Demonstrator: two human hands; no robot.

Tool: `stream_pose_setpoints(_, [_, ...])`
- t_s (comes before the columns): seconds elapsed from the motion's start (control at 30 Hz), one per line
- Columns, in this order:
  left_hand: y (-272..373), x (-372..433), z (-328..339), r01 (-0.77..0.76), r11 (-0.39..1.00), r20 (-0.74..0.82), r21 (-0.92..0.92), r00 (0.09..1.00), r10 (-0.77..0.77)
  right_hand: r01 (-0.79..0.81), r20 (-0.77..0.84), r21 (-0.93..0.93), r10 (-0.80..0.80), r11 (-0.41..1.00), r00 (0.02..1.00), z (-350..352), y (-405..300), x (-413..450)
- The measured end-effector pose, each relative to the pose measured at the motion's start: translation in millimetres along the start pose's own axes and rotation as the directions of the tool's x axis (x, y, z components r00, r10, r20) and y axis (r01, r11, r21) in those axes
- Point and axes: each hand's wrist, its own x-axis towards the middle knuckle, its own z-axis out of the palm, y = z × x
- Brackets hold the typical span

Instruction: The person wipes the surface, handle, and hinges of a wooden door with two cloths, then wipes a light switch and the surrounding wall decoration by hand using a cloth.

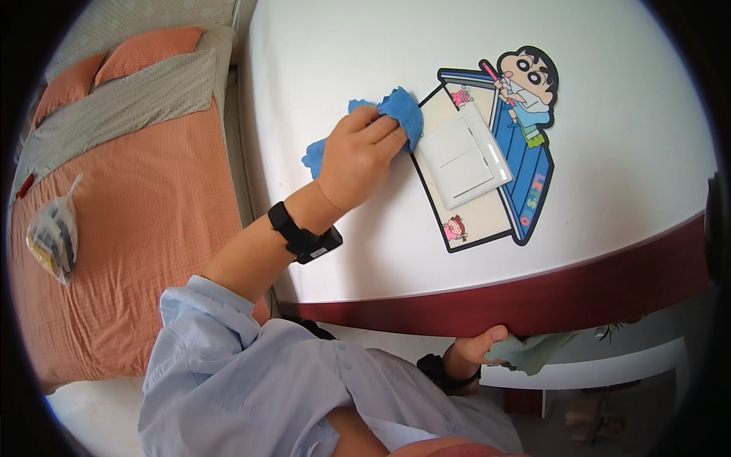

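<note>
My left hand [360,157] grips a crumpled blue cloth [402,108] and presses it against the white wall [354,51]. The cloth lies at the edge of a cartoon house sticker [477,231], beside a white double-rocker wall switch [462,160]. Some of the blue cloth pokes out on the far side of the hand. Lower down, my right hand [478,347] holds a pale green cloth [528,351] just beneath the dark red wooden trim [497,305]. Its thumb shows, but its other fingers are mostly hidden.
A bed with an orange cover [148,200] stands at the left, with orange pillows [145,51]. On it lies a tied translucent plastic bag [54,234]. Pale floor [103,411] shows beside the bed, and the dark red trim borders the wall.
</note>
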Motion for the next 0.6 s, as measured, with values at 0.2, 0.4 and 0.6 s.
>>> stream_pose_setpoints(0.2, [55, -30, -18, 0.096, 0.995, 0.13, 0.022, 0.987, -0.098, -0.045, 0.119, 0.071, 0.037, 0.996, 0.992, 2, -29, 46])
stream_pose_setpoints(0.4, [29, 8, -16, 0.222, 0.965, 0.096, -0.138, 0.973, -0.21, 0.03, 0.194, -0.026, -0.024, 0.999, 0.981, -4, -25, 41])
stream_pose_setpoints(0.6, [17, 72, -4, 0.13, 0.954, 0.024, -0.271, 0.991, -0.128, 0.127, 0.134, -0.042, -0.12, 0.991, 0.984, -3, -19, 34])
